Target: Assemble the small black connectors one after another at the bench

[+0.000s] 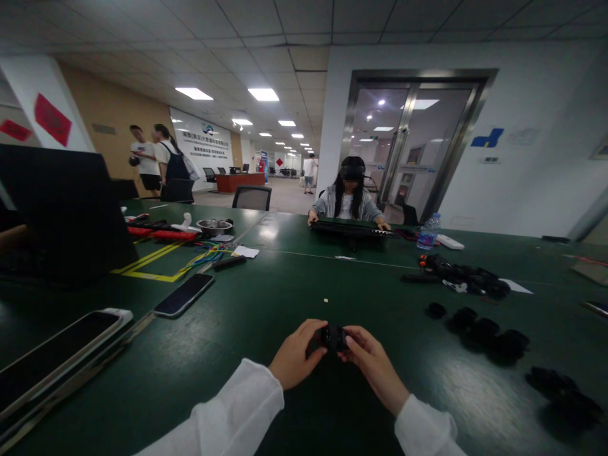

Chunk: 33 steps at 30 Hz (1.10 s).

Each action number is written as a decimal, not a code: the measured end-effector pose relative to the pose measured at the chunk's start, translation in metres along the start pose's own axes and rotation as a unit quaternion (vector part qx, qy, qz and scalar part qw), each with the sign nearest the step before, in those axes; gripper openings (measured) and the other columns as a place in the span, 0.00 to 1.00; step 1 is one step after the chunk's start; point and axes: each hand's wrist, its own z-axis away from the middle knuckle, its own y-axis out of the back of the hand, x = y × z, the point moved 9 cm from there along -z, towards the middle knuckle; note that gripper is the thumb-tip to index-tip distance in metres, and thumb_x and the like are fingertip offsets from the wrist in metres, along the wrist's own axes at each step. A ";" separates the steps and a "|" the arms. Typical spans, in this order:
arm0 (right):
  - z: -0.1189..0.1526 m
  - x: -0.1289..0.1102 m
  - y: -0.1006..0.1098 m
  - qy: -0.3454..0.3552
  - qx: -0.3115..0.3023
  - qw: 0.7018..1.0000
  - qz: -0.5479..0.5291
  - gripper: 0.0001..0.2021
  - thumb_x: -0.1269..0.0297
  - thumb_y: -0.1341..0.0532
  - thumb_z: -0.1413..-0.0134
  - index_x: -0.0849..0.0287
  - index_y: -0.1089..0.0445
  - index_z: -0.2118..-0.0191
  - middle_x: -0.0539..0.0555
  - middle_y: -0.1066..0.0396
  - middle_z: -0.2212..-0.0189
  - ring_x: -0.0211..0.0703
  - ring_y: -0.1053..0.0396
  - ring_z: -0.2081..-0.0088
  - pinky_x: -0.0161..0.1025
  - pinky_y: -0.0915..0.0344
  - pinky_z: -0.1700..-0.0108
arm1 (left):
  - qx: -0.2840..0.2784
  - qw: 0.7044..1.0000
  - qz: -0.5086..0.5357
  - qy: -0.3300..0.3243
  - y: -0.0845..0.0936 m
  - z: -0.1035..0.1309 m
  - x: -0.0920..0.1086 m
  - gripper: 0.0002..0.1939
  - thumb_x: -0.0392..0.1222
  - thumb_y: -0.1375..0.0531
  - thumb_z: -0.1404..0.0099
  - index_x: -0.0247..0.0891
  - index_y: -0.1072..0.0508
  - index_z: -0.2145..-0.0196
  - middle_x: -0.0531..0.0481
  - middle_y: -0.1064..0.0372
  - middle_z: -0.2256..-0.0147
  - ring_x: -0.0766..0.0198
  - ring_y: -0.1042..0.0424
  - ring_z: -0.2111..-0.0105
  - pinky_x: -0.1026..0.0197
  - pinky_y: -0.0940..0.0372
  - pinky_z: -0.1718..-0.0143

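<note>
Between my two hands is a small black blocky part [334,338], too dark to make out its exact kind. My left hand [298,353] pinches its left side between thumb and fingers. From the other side, my right hand [371,361] grips it with thumb and fingertips. The part is held just over the green table [266,304], near the middle front. A tiny pale square piece [325,300] lies on the tabletop beyond my hands.
Several black parts [484,332] lie to the right, with a darker cluster [470,275] behind them. At left are phones [185,295], coloured wires [209,254], a metal bowl [215,227] and a black laptop [66,209]. Across the table a person holds a black panel [351,228] near a bottle [429,232].
</note>
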 end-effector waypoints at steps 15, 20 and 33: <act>0.002 -0.003 -0.011 -0.001 -0.045 0.999 0.017 0.13 0.59 0.41 0.55 0.57 0.37 0.62 0.52 0.35 0.66 0.40 0.35 0.69 0.40 0.38 0.65 | -0.056 0.993 0.040 0.094 -0.007 0.002 -0.015 0.19 0.46 0.55 0.36 0.42 0.45 0.49 0.55 0.36 0.75 0.70 0.34 0.79 0.68 0.38 0.76; -0.002 0.000 -0.002 0.005 -0.002 1.000 -0.021 0.14 0.57 0.41 0.56 0.59 0.37 0.63 0.52 0.36 0.69 0.39 0.35 0.71 0.40 0.38 0.67 | -0.053 0.998 -0.027 0.031 -0.007 0.000 -0.004 0.26 0.39 0.45 0.43 0.44 0.47 0.48 0.53 0.34 0.68 0.67 0.33 0.70 0.65 0.38 0.66; 0.001 -0.003 -0.005 -0.007 -0.010 1.000 -0.008 0.16 0.55 0.41 0.56 0.58 0.36 0.62 0.52 0.36 0.68 0.39 0.35 0.70 0.40 0.37 0.65 | -0.079 0.994 0.002 0.078 -0.013 0.002 -0.015 0.22 0.44 0.48 0.40 0.41 0.47 0.48 0.52 0.33 0.67 0.67 0.33 0.70 0.65 0.39 0.66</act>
